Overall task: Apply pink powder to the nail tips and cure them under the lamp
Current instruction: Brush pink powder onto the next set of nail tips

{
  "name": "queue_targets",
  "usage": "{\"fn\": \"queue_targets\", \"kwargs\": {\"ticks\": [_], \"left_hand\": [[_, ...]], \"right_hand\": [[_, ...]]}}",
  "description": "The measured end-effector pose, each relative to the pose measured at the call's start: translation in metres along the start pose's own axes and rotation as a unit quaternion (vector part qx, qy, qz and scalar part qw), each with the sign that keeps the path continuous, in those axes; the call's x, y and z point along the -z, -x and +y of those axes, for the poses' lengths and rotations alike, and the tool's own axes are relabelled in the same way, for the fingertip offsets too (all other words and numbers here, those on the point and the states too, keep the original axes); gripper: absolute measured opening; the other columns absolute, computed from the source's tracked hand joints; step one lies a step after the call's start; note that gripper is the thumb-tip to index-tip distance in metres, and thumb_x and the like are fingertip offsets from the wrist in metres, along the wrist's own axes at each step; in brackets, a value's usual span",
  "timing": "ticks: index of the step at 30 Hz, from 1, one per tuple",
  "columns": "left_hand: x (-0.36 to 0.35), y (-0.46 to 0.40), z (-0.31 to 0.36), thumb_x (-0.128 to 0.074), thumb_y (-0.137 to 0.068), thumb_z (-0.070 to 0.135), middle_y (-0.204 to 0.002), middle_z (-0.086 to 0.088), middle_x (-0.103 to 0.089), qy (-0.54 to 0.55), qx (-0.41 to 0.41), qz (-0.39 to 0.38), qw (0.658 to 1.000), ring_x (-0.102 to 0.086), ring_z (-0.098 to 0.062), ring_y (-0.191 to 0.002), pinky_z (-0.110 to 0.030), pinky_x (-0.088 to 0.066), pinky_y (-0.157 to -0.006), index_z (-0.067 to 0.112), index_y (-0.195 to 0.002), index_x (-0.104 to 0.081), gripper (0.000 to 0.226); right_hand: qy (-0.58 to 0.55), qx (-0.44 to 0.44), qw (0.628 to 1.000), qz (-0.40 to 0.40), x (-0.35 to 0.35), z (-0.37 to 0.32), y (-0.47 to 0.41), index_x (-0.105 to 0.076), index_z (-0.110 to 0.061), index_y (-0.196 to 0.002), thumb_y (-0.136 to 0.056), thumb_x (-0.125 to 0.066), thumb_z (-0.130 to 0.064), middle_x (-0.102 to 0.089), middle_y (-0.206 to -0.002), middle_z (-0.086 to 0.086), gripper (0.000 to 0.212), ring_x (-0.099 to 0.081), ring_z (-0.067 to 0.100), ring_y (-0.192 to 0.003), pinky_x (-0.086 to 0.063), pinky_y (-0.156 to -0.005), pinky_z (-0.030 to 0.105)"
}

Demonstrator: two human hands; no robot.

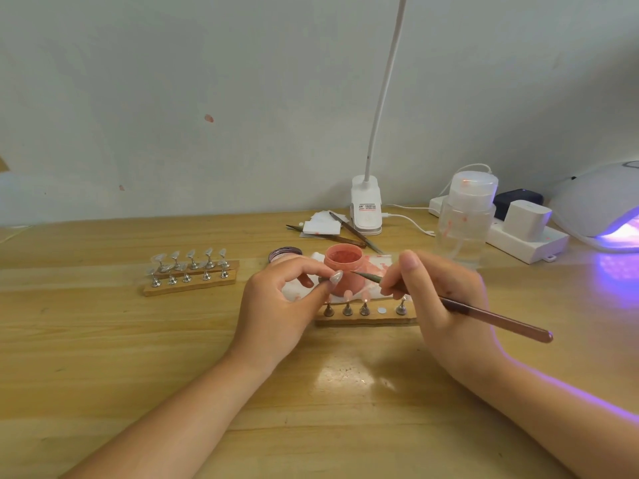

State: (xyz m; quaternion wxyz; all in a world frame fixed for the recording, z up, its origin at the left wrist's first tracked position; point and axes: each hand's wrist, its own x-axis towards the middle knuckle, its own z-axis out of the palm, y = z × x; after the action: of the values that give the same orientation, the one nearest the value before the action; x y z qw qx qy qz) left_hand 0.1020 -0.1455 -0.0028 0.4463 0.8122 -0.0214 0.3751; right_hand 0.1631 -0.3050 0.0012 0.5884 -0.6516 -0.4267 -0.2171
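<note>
My left hand (281,300) pinches a small stand with a pale nail tip (335,277) between thumb and forefinger. My right hand (441,299) holds a pink-handled brush (484,314), its pointed tip just right of the nail tip. Behind them stands an open jar of pink powder (344,269) on a stained white tissue (378,271). A wooden holder (366,319) in front of the jar carries several metal stands with pinkish tips. At the far right a white curing lamp (600,205) glows purple.
A second wooden holder (190,283) with several clear tips sits at the left. Behind the jar lie a dark lid (285,253), two brushes (356,233), white pads and a clip lamp (366,210). A clear pump bottle (465,219) and a power strip (525,236) stand right.
</note>
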Motion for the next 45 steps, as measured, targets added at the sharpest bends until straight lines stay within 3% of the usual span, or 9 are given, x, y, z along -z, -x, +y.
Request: {"fn": "queue_targets", "kwargs": {"ticks": [5,9,13,17,21,26,30,42,45], "left_hand": [[0.0009,0.0,0.0,-0.074,-0.071,0.001,-0.078,0.007,-0.064,-0.025,0.004,0.002,1.0,-0.052,-0.004,-0.072,-0.006,-0.039,-0.068,0.024,-0.074,-0.069,0.024],[0.0007,-0.0002,-0.0011,-0.074,-0.07,0.0,-0.077,0.009,-0.063,-0.038,0.01,0.011,0.999,-0.051,-0.007,-0.072,-0.003,-0.036,-0.068,0.027,-0.073,-0.068,0.028],[-0.0001,0.0006,-0.0021,-0.075,-0.07,0.004,-0.075,0.008,-0.063,-0.049,0.014,0.019,0.998,-0.051,-0.009,-0.072,-0.001,-0.034,-0.068,0.023,-0.072,-0.07,0.019],[-0.0001,0.0003,-0.0021,-0.075,-0.069,0.003,-0.077,0.007,-0.063,-0.046,0.014,0.018,0.999,-0.047,-0.002,-0.067,-0.002,-0.034,-0.067,0.021,-0.074,-0.071,0.019],[-0.0006,-0.0001,-0.0017,-0.076,-0.068,0.003,-0.075,0.009,-0.063,-0.043,0.01,0.021,0.999,-0.046,-0.002,-0.065,-0.002,-0.035,-0.067,0.026,-0.071,-0.069,0.024],[-0.0004,-0.0001,-0.0019,-0.076,-0.068,0.001,-0.078,0.008,-0.063,-0.035,0.009,0.019,0.999,-0.047,-0.006,-0.067,-0.005,-0.037,-0.066,0.026,-0.073,-0.069,0.026],[-0.001,0.0003,-0.0016,-0.076,-0.068,0.001,-0.077,0.007,-0.063,-0.037,0.009,0.021,0.999,-0.046,-0.003,-0.066,-0.005,-0.036,-0.066,0.024,-0.072,-0.069,0.024],[-0.0002,0.0004,-0.0009,-0.076,-0.068,0.002,-0.078,0.005,-0.062,-0.025,0.015,0.019,0.999,-0.045,-0.003,-0.066,-0.006,-0.036,-0.065,0.031,-0.07,-0.066,0.03],[-0.0003,0.0006,-0.0003,-0.076,-0.068,0.002,-0.076,0.005,-0.062,-0.029,0.018,0.021,0.999,-0.046,-0.003,-0.066,-0.004,-0.035,-0.066,0.032,-0.069,-0.066,0.031]], "right_hand": [[0.051,0.061,0.997,-0.025,-0.0043,0.0025,0.0025,-0.064,-0.007,-0.069,-0.097,-0.033,-0.032,-0.053,-0.076,-0.028,0.049,-0.054,-0.005,-0.071,-0.04,-0.065,0.012],[0.073,0.074,0.993,-0.051,-0.0054,0.0053,0.0033,-0.069,-0.008,-0.076,-0.097,-0.032,-0.033,-0.056,-0.08,-0.024,0.049,-0.057,-0.003,-0.076,-0.043,-0.069,0.015],[0.032,0.061,0.995,-0.069,-0.0039,0.006,0.0068,-0.07,-0.003,-0.07,-0.098,-0.03,-0.037,-0.064,-0.069,-0.006,0.059,-0.061,0.004,-0.068,-0.048,-0.06,0.022],[0.062,0.069,0.994,-0.056,-0.0055,0.001,0.004,-0.071,-0.006,-0.077,-0.094,-0.037,-0.029,-0.057,-0.082,-0.024,0.045,-0.057,-0.006,-0.079,-0.043,-0.071,0.012],[0.042,0.057,0.995,-0.071,-0.0042,0.0019,0.0056,-0.07,-0.005,-0.07,-0.095,-0.035,-0.035,-0.062,-0.07,-0.012,0.053,-0.058,-0.001,-0.068,-0.043,-0.063,0.013],[0.066,0.055,0.995,-0.054,-0.006,0.0005,0.0035,-0.071,-0.006,-0.074,-0.093,-0.04,-0.027,-0.055,-0.08,-0.027,0.042,-0.056,-0.008,-0.076,-0.041,-0.07,0.01],[0.046,0.059,0.996,-0.058,-0.0042,0.0005,0.0053,-0.069,-0.006,-0.069,-0.096,-0.034,-0.034,-0.06,-0.068,-0.013,0.052,-0.058,0.0,-0.067,-0.042,-0.061,0.012],[0.058,0.037,0.995,-0.073,-0.006,0.0004,0.0042,-0.071,-0.006,-0.073,-0.095,-0.037,-0.031,-0.058,-0.077,-0.023,0.047,-0.058,-0.005,-0.075,-0.042,-0.068,0.01],[0.024,0.038,0.996,-0.079,-0.0048,0.0011,0.0062,-0.069,-0.005,-0.069,-0.096,-0.033,-0.037,-0.063,-0.067,-0.008,0.055,-0.06,0.003,-0.067,-0.046,-0.059,0.019]]}}
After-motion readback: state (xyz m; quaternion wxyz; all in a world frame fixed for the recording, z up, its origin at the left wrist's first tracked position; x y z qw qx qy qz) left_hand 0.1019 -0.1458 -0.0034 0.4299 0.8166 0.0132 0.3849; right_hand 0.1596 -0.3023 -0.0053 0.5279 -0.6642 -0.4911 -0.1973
